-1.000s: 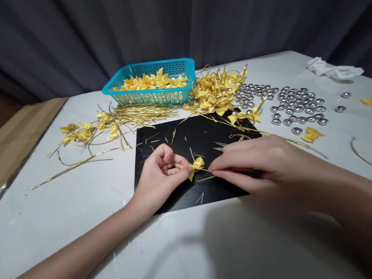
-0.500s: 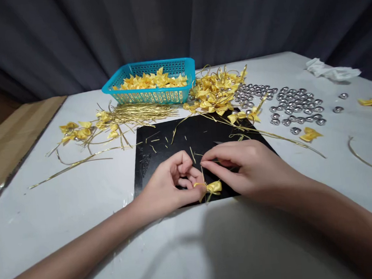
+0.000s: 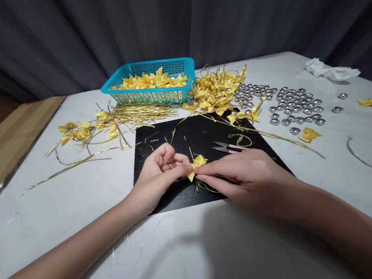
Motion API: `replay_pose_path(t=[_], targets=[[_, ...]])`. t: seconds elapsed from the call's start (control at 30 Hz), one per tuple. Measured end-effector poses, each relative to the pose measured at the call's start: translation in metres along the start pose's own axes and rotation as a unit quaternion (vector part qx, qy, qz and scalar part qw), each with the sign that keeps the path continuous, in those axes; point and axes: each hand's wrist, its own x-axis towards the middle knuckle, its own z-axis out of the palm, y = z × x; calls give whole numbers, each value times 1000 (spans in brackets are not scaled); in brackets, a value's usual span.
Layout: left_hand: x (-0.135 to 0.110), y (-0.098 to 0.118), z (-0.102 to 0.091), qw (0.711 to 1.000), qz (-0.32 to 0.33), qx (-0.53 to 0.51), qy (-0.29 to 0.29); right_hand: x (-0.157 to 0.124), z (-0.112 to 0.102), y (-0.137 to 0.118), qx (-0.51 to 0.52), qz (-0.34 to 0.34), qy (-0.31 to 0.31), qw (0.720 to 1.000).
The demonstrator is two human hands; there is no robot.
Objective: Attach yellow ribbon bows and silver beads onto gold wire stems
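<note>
A small yellow ribbon bow is held over the black mat. My left hand pinches its left side between thumb and curled fingers. From the right, my right hand closes thumb and forefinger at the bow's middle; the exact fingertip contact is partly hidden. Thin gold cord trails below the bow, toward my right fingers. Just beyond the right hand lie thread snips with dark blades and pinkish handles.
A blue basket of yellow bows stands at the back. Gold cords lie before it. Finished-looking bows are heaped beside silver beads to the right. Cardboard borders the left; crumpled white tissue lies far right.
Both hands have shifted slightly up the mat, the left one also leftward. The bow has risen and turned. My right fingers have come down from the upright cord to the bow. The snips are now uncovered.
</note>
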Motion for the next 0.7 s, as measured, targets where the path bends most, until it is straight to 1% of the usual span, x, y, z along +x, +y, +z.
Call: replay_pose_path(t=[0.07, 0.13, 0.2, 0.37, 0.5, 0.6, 0.7], targets=[[1, 0, 0, 1000, -2, -7, 3, 0, 2, 2, 21, 3, 14, 1000], [1, 1, 0, 1000, -4, -18, 9, -1, 3, 3, 39, 16, 17, 999], [1, 3, 1, 999, -10, -31, 19, -2, 5, 3, 39, 13, 17, 999], [2, 5, 1, 998, -19, -49, 26, -4, 9, 3, 3, -6, 26, 1000], [2, 3, -1, 998, -13, -48, 23, -5, 12, 2, 6, -15, 45, 999], [3, 2, -3, 999, -5, -44, 19, -7, 14, 1, -20, -20, 59, 998], [3, 0, -4, 999, 0, -43, 12, -10, 15, 0, -70, -22, 39, 997]])
